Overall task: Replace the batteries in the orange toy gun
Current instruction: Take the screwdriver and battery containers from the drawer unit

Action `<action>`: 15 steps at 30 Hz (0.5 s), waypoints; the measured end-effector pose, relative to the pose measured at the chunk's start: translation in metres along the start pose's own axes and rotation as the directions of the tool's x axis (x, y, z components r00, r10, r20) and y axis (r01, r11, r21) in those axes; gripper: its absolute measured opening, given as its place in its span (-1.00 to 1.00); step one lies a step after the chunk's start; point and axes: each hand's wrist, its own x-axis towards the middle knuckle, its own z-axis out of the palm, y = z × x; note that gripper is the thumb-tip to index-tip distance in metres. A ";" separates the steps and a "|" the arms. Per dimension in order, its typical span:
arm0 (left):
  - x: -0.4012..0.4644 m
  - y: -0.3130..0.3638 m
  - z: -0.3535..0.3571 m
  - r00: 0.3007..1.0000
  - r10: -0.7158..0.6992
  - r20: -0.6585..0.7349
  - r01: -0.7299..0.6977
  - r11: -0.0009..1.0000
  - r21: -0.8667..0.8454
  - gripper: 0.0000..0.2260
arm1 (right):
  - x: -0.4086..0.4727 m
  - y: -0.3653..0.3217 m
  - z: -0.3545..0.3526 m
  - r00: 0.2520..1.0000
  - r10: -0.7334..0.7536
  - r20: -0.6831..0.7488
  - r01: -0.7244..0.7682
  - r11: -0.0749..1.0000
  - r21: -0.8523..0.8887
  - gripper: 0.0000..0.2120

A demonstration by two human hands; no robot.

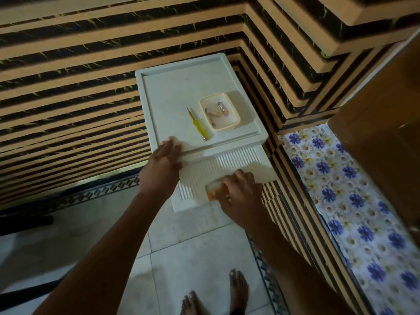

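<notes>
Head view looks down on my two hands at a white plastic stand (181, 87) pushed into the corner of a striped wall. My right hand (241, 196) reaches into the open drawer (227, 162) below the top tray, the fingers curled over something orange (212, 193) and pale that sits in the drawer's front part; blur hides its shape, so I cannot say for sure that it is the toy gun, nor whether my fingers truly grip it or only lie on it. A ring shows on one finger of that hand. My left hand (163, 160) rests on the near left corner of the stand, fingers close together and bent over the tray's front edge, thumb down along the side.

Farther out on the tray lies a small screwdriver with a yellow handle (200, 123), its tip pointing away from me. Just beside it on the right stands a shallow rectangular dish (231, 123) with a peach rim, and in it lie several batteries (216, 112), loosely scattered. The drawer's face is ribbed. Below, my bare feet (236, 289) stand on pale floor tiles (181, 258). To my right runs a strip of cloth (363, 212) printed with blue and white flowers.
</notes>
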 end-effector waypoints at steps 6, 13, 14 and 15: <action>0.001 0.001 -0.006 0.999 -0.001 0.034 0.001 1.000 0.000 -0.51 | -0.074 0.022 -0.004 0.961 0.010 0.276 0.018 0.995 -0.097 -0.66; -0.003 -0.001 -0.008 0.999 0.026 0.031 -0.027 0.999 0.028 -0.51 | -0.066 0.021 0.023 0.853 0.098 0.512 -0.049 0.993 -0.108 -0.65; -0.004 -0.001 -0.006 0.999 0.024 0.032 -0.025 0.999 0.032 -0.51 | -0.058 0.020 0.030 0.829 0.123 0.545 -0.096 0.992 -0.078 -0.58; -0.007 -0.003 -0.005 0.999 0.021 0.027 -0.022 0.999 0.034 -0.51 | -0.052 0.017 0.037 0.814 0.124 0.568 -0.123 0.992 -0.040 -0.50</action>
